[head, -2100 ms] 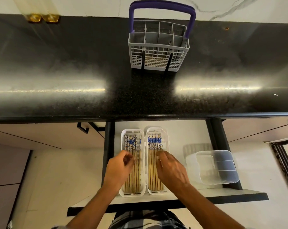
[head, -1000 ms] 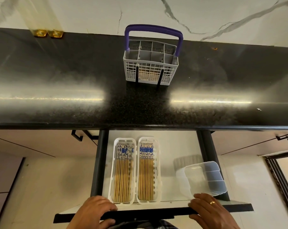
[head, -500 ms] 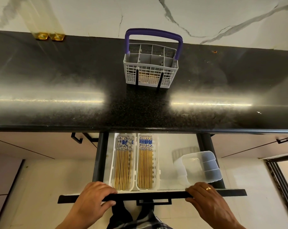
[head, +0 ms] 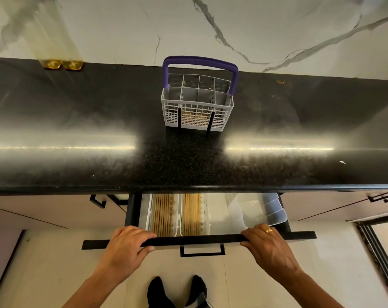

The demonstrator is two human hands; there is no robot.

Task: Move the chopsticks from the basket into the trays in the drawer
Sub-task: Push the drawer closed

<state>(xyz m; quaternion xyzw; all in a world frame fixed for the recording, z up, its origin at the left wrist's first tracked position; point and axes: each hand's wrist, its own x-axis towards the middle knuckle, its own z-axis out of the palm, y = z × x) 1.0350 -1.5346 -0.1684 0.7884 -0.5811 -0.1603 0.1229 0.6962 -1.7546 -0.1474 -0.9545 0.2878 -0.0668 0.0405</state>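
My left hand (head: 126, 247) is curled over the black front edge of the drawer (head: 195, 239), fingers on top and thumb beneath, so that grip is closed on the drawer front. My right hand (head: 267, 245) rests on the same edge farther along, fingers bent over the top with a gold ring (head: 268, 230) showing; its thumb is hidden, so I cannot tell whether it clamps the edge or only lies on it. Between my hands the drawer stands partly out from under the black surface (head: 77, 138). Inside it two white trays (head: 179, 218) lie side by side, each filled with wooden chopsticks (head: 164, 215) running lengthwise, their far ends hidden under the surface. Right of them sits a clear divided container (head: 258, 211), tilted. The white cutlery basket (head: 197, 103) with a purple handle stands upright on the surface near the marble wall.
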